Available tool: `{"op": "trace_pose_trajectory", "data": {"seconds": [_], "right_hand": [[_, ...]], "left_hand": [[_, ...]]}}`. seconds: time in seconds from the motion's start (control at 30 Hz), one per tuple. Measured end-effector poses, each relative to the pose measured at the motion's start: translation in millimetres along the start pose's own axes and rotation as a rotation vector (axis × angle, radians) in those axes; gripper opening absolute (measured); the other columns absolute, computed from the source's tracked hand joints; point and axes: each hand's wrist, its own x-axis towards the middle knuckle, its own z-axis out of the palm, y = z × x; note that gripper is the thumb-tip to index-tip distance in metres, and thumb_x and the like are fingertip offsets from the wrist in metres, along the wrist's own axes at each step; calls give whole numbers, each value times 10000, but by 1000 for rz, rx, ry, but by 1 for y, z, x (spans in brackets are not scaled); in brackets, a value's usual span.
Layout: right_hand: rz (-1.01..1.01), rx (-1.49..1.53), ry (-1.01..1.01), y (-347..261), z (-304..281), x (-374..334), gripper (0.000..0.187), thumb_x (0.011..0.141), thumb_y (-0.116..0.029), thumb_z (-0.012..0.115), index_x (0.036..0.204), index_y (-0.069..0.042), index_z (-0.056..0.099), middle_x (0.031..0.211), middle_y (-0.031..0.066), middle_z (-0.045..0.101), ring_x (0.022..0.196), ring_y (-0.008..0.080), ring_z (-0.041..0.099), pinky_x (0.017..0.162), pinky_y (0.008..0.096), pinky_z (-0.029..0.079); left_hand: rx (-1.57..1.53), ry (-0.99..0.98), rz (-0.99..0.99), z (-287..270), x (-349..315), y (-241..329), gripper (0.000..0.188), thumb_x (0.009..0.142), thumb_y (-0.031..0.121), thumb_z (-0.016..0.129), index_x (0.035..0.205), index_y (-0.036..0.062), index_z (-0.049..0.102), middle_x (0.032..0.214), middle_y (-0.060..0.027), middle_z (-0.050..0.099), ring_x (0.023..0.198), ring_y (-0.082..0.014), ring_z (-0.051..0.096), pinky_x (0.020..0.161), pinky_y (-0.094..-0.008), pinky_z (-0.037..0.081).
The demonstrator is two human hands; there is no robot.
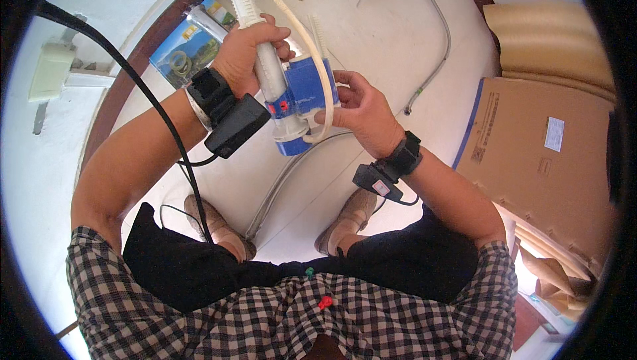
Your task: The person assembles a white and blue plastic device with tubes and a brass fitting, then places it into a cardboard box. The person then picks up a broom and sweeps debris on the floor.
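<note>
Hands meet above the pale floor [398, 21], where we hold a white and blue plastic fill valve assembly [292, 98] upright between our knees: our left hand [247, 55] is clenched around its ribbed white tube, and our right hand [358, 111] grips the blue body's side, fingers pinching the cream flexible hose [312, 41] looped over it. Both wrists carry black strapped devices, a flattened brown cardboard box [531, 154] lies to our right, and a braided metal hose [438, 48] lies on the floor beyond the valve.
</note>
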Motion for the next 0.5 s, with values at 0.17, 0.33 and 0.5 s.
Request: {"op": "trace_pose_trajectory", "data": {"seconds": [0.17,0.33,0.5], "right_hand": [[-61,-61,135,2,-5,1,761,734,-66,814,1360,36,392,1176,188,628,1080,217,614,933,345,509],[-396,-306,402,-7,-25,3,844,614,-139,890,1313,-30,429,1135,168,643,1029,235,642,881,349,532],[-600,-524,464,-30,-19,-11,802,628,-107,862,1295,-38,422,1157,156,641,1065,241,626,963,360,484]], "left_hand": [[-43,-8,-126,-11,5,-11,251,889,132,645,1083,33,521,955,-103,608,849,-223,622,857,-364,520],[82,-45,-236,-8,0,-15,322,968,237,591,1195,19,523,1125,-134,618,1027,-257,624,944,-383,518],[57,-28,-262,1,-9,-8,380,996,254,533,1271,-4,481,1189,-185,620,1074,-296,632,978,-418,523]]}}
